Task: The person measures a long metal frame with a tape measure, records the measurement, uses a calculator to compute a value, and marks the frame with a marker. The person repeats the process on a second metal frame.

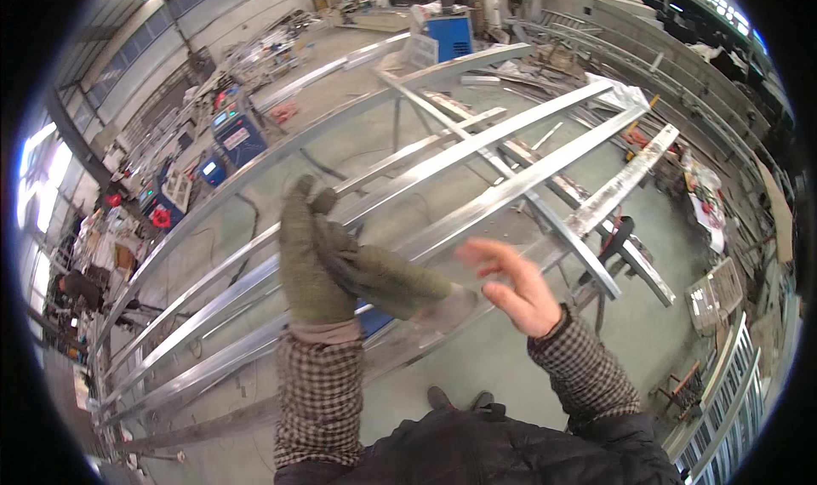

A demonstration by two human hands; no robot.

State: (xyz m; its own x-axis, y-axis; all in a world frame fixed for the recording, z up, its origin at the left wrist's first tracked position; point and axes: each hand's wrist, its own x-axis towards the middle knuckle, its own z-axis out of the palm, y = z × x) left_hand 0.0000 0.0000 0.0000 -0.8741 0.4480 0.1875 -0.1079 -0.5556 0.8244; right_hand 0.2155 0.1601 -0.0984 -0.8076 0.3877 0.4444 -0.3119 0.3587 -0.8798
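Note:
My left hand (311,259) wears a grey-green knit work glove and points upward. A second glove (391,276) of the same colour is gripped against its palm, with the pale cuff (451,309) sticking out to the right. My right hand (519,289) is bare and a little blurred by motion. Its fingers are apart, just right of the loose glove's cuff, and nothing shows in them. Behind both hands lies a frame of long silvery metal tubes (502,200), crossed by a shorter tube (570,234).
Blue machines (238,136) stand at the left, and a blue cabinet (449,38) at the back. Near the left edge a person in dark clothing (81,289) bends over. Metal ladder-like pieces (723,408) lean at the lower right. A wire basket (715,296) sits at the right.

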